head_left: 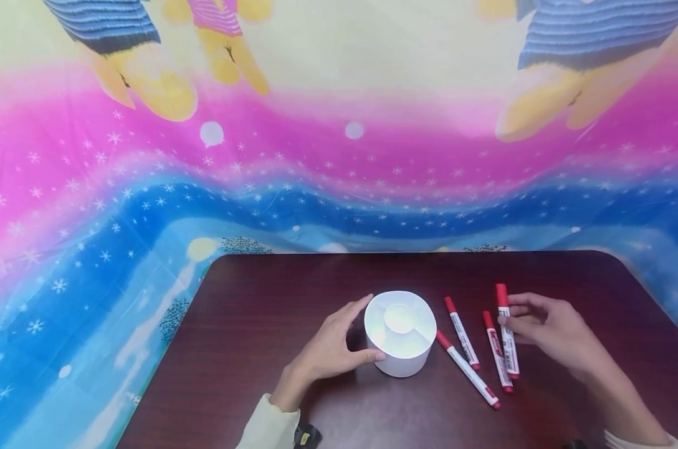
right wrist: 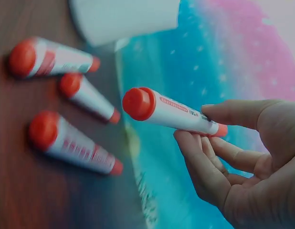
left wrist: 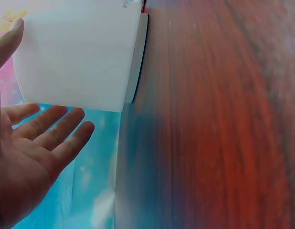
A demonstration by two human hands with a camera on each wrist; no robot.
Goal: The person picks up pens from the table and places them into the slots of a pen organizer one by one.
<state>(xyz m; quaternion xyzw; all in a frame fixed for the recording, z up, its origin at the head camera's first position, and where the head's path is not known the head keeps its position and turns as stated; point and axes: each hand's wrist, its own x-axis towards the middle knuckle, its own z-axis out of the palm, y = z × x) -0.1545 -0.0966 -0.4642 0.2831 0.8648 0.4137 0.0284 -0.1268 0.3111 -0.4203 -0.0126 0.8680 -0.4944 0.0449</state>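
Observation:
A white round organizer (head_left: 402, 365) stands upright on the table, a ring at its centre and dividers around it. My left hand (head_left: 330, 343) is spread at its left side. The thumb touches the front and the fingers reach toward the back; in the left wrist view the fingers (left wrist: 59, 126) are nearly straight. My right hand (head_left: 558, 327) pinches a red-capped white marker (head_left: 506, 337) between thumb and fingers, raised in the right wrist view (right wrist: 173, 112). Left of it lie three similar markers: one (head_left: 496, 355) closest, another (head_left: 462, 333) farther left, and a third (head_left: 469, 371) beside the organizer.
The dark reddish-brown table (head_left: 249, 312) has rounded far corners. Behind it hangs a colourful printed cloth (head_left: 316, 162), which also shows past the table's left and right edges.

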